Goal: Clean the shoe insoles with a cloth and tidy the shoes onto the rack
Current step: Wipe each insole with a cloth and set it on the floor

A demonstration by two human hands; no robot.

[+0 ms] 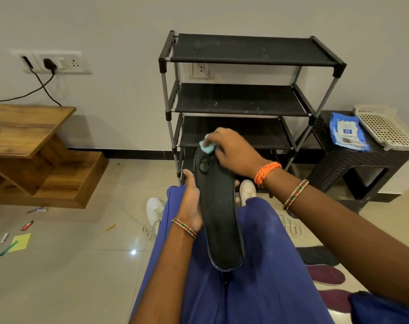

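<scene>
Your left hand grasps the black insole by its left edge, holding it lengthwise over your lap, heel end towards you. Your right hand pinches a pale blue cloth and presses it on the insole's far toe end. Just beyond your knees, either side of the insole, two white shoes lie on the floor. Right of the insole, nearer you, purple insoles lie on the tiles. Beyond the insole stands the black rack. Right of the rack, a dark desk carries a blue wipes pack and a white basket.
</scene>
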